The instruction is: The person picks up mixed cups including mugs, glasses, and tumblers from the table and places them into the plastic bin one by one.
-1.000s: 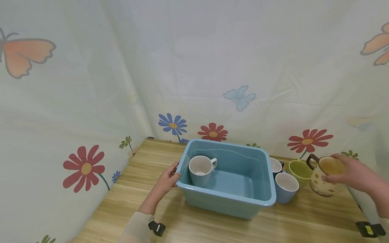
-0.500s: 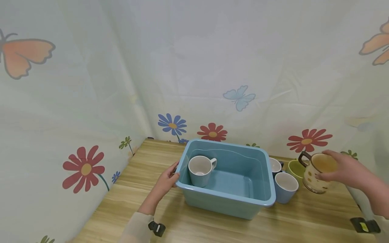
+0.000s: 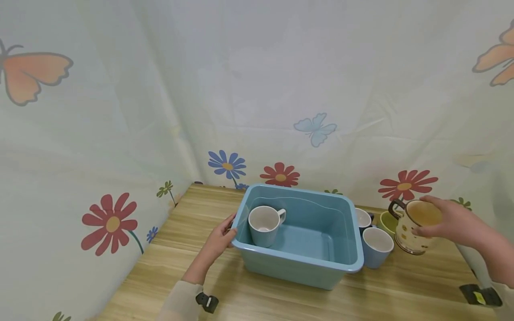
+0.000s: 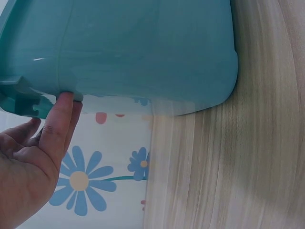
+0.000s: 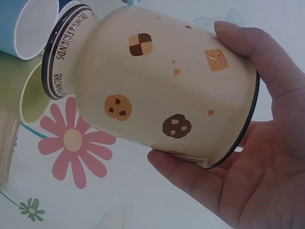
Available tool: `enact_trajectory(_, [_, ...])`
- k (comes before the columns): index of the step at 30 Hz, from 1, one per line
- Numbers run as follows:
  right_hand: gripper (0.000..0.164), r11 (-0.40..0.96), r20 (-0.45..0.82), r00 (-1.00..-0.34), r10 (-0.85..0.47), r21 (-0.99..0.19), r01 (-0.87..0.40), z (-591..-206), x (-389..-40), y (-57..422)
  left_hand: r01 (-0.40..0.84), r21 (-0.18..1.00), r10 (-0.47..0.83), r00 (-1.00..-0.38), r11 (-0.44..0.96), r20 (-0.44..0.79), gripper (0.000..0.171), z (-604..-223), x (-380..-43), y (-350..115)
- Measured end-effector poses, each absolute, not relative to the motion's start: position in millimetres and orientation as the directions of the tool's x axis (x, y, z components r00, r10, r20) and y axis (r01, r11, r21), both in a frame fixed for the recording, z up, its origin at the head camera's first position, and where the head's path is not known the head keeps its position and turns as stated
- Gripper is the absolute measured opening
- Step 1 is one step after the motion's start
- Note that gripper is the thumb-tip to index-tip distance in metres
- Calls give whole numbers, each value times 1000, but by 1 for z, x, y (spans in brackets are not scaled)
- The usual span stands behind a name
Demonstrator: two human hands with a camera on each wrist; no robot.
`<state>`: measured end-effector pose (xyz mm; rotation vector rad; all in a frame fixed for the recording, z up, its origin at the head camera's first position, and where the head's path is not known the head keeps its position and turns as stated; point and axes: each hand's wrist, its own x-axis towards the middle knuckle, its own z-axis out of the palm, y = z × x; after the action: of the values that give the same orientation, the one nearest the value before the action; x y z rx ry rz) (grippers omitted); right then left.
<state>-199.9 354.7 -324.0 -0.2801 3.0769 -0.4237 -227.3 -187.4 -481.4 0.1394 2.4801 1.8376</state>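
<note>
My right hand (image 3: 451, 223) grips a cream mug (image 3: 410, 238) round its upper body, thumb on the near side. The mug has cookie prints, a dark-edged rim and a brown handle pointing left; in the right wrist view its lettered base (image 5: 62, 57) shows. It hangs over the table, partly in front of a green mug (image 3: 387, 221). My left hand (image 3: 218, 240) holds the left rim of a blue plastic tub (image 3: 293, 269), fingertips (image 4: 61, 107) at the rim's edge in the left wrist view. Upright inside the tub's left end stands a white ribbed mug (image 3: 265, 227).
Right beside the tub stand a light-blue mug (image 3: 376, 249) with a white inside and a dark mug (image 3: 363, 218) with a pale inside, partly hidden. All rest on a wood-grain table (image 3: 160, 267). A flower-printed curtain (image 3: 257, 89) closes off the back and sides.
My right hand has carried the cream mug leftward and slightly up, so it now covers more of the green mug. The left hand and the tub have stayed put.
</note>
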Motion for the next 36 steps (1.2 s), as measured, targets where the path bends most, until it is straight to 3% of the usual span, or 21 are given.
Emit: enact_trajectory(36, [91,917,25,-959,-281,-287,-276,-298,-200,326,41,952,102,-995,302,11,61,-480,-226,-187])
